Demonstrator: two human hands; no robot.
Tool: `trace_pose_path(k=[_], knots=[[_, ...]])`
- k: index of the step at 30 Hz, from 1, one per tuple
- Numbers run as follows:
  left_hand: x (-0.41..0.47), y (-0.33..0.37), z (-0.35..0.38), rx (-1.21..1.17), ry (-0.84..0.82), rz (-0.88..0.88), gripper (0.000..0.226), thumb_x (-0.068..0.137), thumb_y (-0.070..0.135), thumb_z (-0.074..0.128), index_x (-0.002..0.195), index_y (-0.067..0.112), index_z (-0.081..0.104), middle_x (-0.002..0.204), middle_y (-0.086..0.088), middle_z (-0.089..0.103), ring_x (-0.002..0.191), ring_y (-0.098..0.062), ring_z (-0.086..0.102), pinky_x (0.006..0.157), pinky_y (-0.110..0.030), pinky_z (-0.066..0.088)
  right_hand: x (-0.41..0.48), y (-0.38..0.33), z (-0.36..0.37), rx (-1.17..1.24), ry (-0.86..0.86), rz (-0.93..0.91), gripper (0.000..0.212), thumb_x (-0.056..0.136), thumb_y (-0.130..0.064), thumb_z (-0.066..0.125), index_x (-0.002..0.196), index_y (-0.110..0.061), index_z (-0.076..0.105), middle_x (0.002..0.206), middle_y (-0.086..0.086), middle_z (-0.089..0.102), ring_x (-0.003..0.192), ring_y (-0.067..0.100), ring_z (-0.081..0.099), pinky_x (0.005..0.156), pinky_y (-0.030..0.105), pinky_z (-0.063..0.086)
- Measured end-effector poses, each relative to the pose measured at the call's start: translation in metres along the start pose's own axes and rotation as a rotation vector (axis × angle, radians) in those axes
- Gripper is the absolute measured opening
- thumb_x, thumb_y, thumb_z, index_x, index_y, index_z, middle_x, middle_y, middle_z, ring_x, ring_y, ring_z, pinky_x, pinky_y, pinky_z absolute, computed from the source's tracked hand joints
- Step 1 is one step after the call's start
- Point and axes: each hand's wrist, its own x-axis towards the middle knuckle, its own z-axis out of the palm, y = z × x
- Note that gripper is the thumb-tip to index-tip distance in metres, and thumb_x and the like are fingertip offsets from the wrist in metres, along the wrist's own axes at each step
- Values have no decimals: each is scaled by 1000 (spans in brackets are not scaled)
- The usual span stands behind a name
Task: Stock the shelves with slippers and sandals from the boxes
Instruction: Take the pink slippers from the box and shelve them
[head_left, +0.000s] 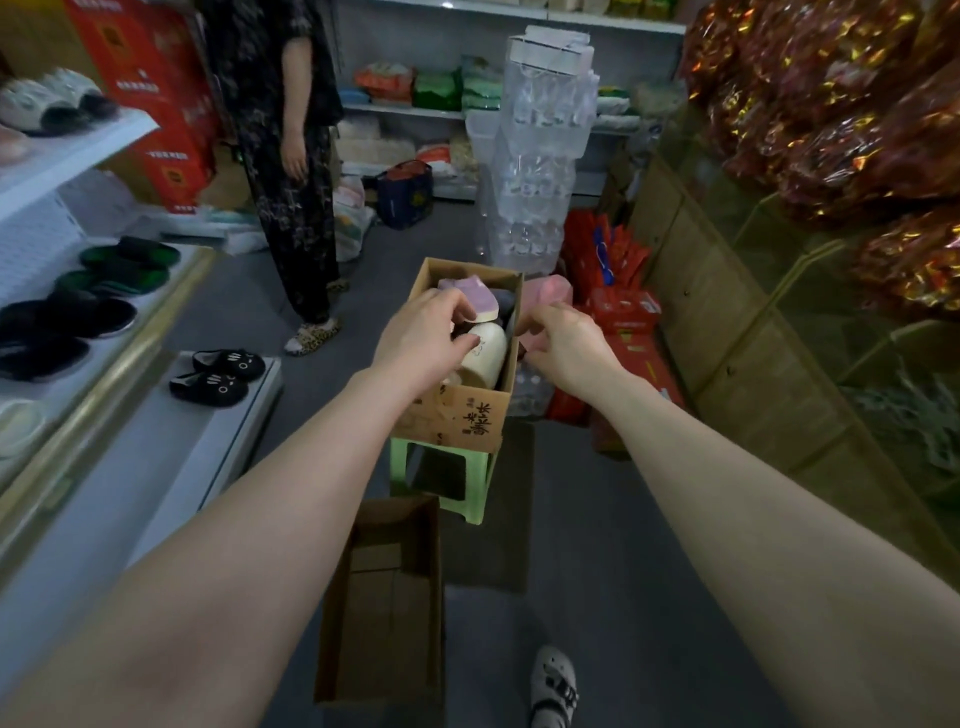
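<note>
Your right grip (563, 338): narrow, pinching the pink slipper (548, 291) at the box's (457, 415) 3 o'clock wall.
Your left grip (421, 338): fingers curled between purple slipper (470, 296) and cream slipper (483, 353); cannot tell which it holds.
Box: on green stool (470, 499), 12 o'clock.
Step, judged: unloading.
Next: lift clear, swing to shelves (156, 415), 9 o'clock.
Obstacles: empty carton (384, 597) on the floor, 6 o'clock; person (291, 156), 11 o'clock; black cat slippers (218, 374) occupy the low shelf.
</note>
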Motion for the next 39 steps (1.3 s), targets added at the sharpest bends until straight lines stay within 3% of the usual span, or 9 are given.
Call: trace_pose_path(k=[8,13,16,22,28,32,36,39], knots=[[90,26,73,-31,-16,-172,31,84,35,70,111,28,56,117,9,60,104,-15,59,86,-33,49,84,108,-2,13,-73,-79,18,84,-11,63,100,-16,68,99,9,63,86,27,62,76,37,51],[119,17,99,10,-6,-249,36,84,35,68,116,26,55,122,8,59,106,-15,58,80,-29,45,137,141,16,18,-155,-94,19,79,-10,68,97,-16,68,98,10,66,90,29,62,76,35,51],[136,0,106,32,-19,-289,40,83,32,69,119,23,55,117,8,60,103,-13,58,77,-26,40,168,150,29,32,-219,-80,24,79,-9,67,102,-16,67,100,7,63,91,27,60,78,34,51],[181,-57,120,29,-17,-373,31,82,34,68,109,29,54,113,9,60,103,-15,59,85,-37,50,236,156,62,50,-269,-129,23,78,-8,62,97,-21,65,105,4,65,93,25,62,78,29,48],[245,-111,123,2,-25,-388,33,82,31,69,111,27,55,112,7,61,104,-15,58,87,-39,50,305,153,95,71,-290,-135,28,75,-8,68,99,-23,66,94,-7,55,88,16,56,73,22,37],[281,-136,124,4,-41,-362,34,84,33,67,115,25,54,114,5,60,104,-15,58,88,-37,49,341,152,112,80,-329,-123,31,77,-6,66,104,-21,66,100,-2,62,91,19,59,73,24,41],[306,-157,130,20,-71,-375,37,84,32,68,117,26,53,115,5,59,104,-14,58,84,-33,49,371,153,125,44,-376,-126,33,79,-4,62,107,-20,65,96,-5,54,87,19,58,72,27,45],[320,-171,142,25,-90,-394,39,84,33,68,120,25,53,117,5,59,105,-14,58,83,-31,47,395,158,137,26,-388,-142,36,78,-3,64,109,-21,64,102,-2,58,88,21,59,76,30,49]])
